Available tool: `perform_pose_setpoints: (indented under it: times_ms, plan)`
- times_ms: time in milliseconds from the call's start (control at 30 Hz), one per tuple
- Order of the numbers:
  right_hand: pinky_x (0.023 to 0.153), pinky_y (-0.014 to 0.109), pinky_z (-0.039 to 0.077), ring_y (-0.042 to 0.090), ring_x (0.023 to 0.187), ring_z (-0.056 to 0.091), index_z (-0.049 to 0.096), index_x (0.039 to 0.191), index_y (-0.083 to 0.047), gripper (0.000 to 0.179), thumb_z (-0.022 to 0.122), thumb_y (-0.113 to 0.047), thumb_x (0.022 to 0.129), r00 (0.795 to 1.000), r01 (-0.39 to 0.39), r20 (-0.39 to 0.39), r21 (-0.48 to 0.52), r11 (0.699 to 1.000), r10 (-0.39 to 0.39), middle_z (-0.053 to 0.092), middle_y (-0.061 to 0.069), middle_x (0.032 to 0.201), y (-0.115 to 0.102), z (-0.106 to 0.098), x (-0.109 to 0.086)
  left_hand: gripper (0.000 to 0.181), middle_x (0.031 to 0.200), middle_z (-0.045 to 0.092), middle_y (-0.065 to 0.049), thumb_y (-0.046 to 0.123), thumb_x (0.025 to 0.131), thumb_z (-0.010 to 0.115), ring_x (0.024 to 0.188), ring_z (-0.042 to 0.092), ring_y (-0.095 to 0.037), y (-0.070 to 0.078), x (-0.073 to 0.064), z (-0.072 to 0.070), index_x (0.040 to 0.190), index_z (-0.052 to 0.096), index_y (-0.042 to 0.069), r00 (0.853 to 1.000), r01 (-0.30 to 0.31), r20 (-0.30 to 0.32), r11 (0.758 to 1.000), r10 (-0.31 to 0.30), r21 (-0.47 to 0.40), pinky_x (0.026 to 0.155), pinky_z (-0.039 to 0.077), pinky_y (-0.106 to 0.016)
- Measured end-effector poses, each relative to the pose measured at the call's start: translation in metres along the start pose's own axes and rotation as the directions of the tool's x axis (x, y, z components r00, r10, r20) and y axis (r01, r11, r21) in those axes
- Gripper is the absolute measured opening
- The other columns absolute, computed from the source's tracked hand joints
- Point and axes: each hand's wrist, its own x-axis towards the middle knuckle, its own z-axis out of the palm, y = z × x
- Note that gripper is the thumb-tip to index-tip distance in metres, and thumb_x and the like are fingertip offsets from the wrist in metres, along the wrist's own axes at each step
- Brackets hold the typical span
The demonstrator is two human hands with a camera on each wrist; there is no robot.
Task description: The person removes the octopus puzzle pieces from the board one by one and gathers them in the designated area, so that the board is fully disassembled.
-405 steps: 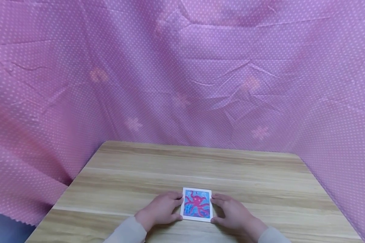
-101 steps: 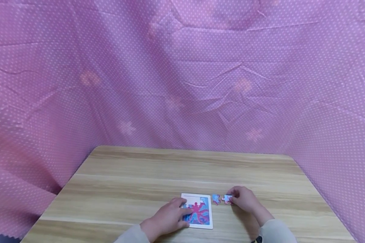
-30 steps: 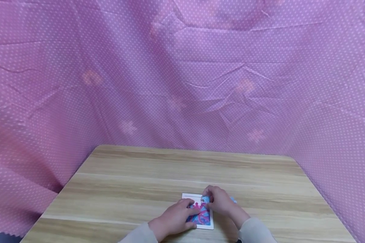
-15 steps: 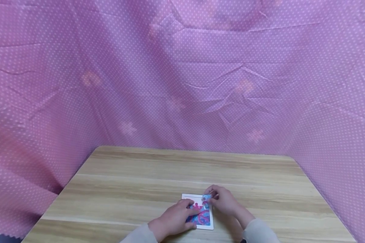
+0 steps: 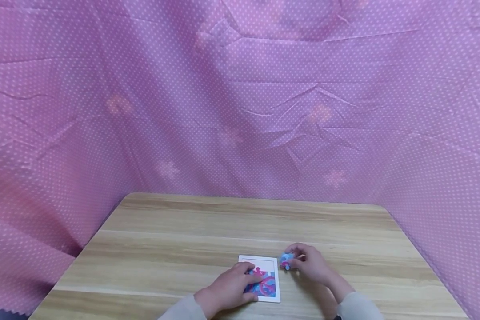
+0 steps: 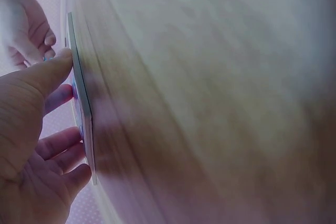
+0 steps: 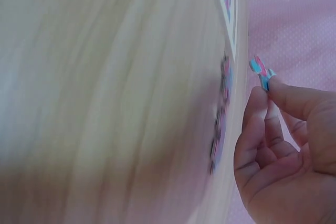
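A jigsaw puzzle board (image 5: 278,284) with a white rim and a pink octopus picture lies on the table. The top part of its picture area shows bare white. My left hand (image 5: 229,288) holds the board at its left side, thumb at the near edge and fingers over the picture; the left wrist view shows the board (image 6: 81,85) edge-on beside thumb and fingers. Just right of the board, my right hand (image 5: 313,266) pinches a blue and pink puzzle piece (image 7: 261,71) between thumb and index finger, above the table. Below it lie loose puzzle pieces (image 7: 226,80).
The wood-grain table (image 5: 184,231) reaches away behind the board. A pink dotted cloth (image 5: 240,111) hangs behind the table and along both sides.
Over the last second my right hand lifts the piece out of the board's top right corner and carries it right. The white bare area grew since earlier. The left hand stays on the board.
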Motion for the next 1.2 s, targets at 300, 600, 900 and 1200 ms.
perform_pose_setpoints:
  times_ms: [300, 600, 900, 1200]
  plan:
    - [0.066, 0.032, 0.054, 0.021, 0.080, 0.063, 0.063, 0.107, -0.001, 0.022, 0.066, -0.002, 0.085, 0.999, -0.050, -0.004, 0.047, 0.998, 0.051, 0.061, 0.007, 0.088, 0.011, -0.025, -0.009, 0.048, 0.134, 0.049, -0.006, 0.045, 0.084, 0.068, 0.125, 0.045, -0.025, 0.000, 0.001, 0.000, 0.129, 0.061, 0.028, 1.000, 0.020, 0.015, 1.000, -0.020, -0.009, 0.099, 0.042, -0.038]
    - [0.067, 0.027, 0.052, 0.019, 0.080, 0.060, 0.063, 0.107, 0.004, 0.025, 0.068, -0.004, 0.084, 0.999, -0.049, -0.007, 0.021, 0.999, 0.049, 0.062, 0.006, 0.088, 0.030, -0.047, -0.021, 0.048, 0.134, 0.049, -0.006, 0.045, 0.084, 0.068, 0.125, 0.045, -0.025, 0.000, 0.003, 0.000, 0.128, 0.061, 0.028, 0.999, 0.025, 0.023, 0.999, -0.025, -0.020, 0.099, 0.042, -0.038]
    - [0.056, 0.027, 0.051, 0.019, 0.076, 0.059, 0.062, 0.109, 0.006, 0.027, 0.067, -0.005, 0.085, 0.996, -0.091, 0.013, 0.008, 0.996, 0.091, 0.058, 0.007, 0.086, 0.042, -0.057, -0.032, 0.047, 0.134, 0.049, -0.006, 0.044, 0.085, 0.069, 0.125, 0.045, -0.025, 0.000, 0.002, 0.000, 0.129, 0.061, 0.029, 1.000, 0.025, 0.019, 1.000, -0.025, -0.019, 0.099, 0.042, -0.038]
    - [0.064, 0.027, 0.052, 0.020, 0.079, 0.062, 0.068, 0.101, 0.000, 0.020, 0.070, -0.002, 0.081, 0.995, -0.075, -0.075, -0.170, 0.983, 0.063, 0.063, 0.003, 0.087, 0.042, -0.056, -0.031, 0.047, 0.134, 0.049, -0.007, 0.043, 0.085, 0.068, 0.125, 0.045, -0.025, 0.002, 0.001, -0.003, 0.128, 0.062, 0.027, 1.000, 0.022, 0.014, 0.999, -0.022, -0.026, 0.100, 0.041, -0.038]
